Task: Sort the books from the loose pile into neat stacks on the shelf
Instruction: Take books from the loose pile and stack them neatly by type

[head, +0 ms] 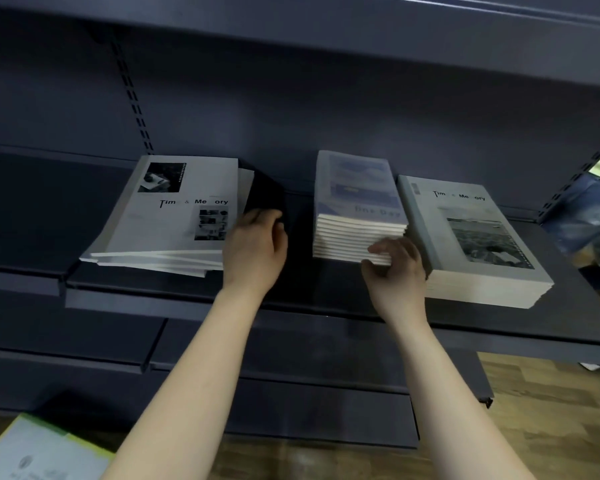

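Loose pile (167,216) of Time & Memory books lies fanned on the shelf (326,292), left of centre, front edges uneven. Left hand (255,245) is at the pile's right edge, fingers curled against a dark block (265,192); cannot tell if they grip anything. Right hand (397,271) grips the front right corner of the middle stack (359,202), fingers narrow, thumb low. Right stack (475,237) sits just beside it, edges squared. A bare shelf strip separates pile and middle stack; more bare shelf lies left of the pile.

Head camera faces the shelf (136,296) closely, angled downward.
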{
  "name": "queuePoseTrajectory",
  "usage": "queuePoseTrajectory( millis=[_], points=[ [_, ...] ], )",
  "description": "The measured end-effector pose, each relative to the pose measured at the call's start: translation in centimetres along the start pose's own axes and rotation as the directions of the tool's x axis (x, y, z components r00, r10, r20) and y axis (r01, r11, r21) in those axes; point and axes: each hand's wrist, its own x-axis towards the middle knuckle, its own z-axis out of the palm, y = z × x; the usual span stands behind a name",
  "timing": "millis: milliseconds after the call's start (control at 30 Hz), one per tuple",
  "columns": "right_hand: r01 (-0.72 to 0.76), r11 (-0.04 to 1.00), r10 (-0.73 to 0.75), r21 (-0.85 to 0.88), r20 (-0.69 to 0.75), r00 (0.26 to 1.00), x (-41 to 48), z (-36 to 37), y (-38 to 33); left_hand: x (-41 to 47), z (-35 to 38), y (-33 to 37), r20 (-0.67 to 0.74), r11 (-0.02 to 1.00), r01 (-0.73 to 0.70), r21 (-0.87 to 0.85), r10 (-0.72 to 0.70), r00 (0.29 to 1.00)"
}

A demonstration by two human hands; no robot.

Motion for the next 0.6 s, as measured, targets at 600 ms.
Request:
queuePoseTrajectory(
  millis=[600],
  points=[
    [0.122,0.956,-0.073,-0.268,0.186,0.980,-2.6,5.6,-1.0,2.4,-7.9,-11.5,0.020,0.748,0.551,0.370,-0.599,0.801]
  ],
)
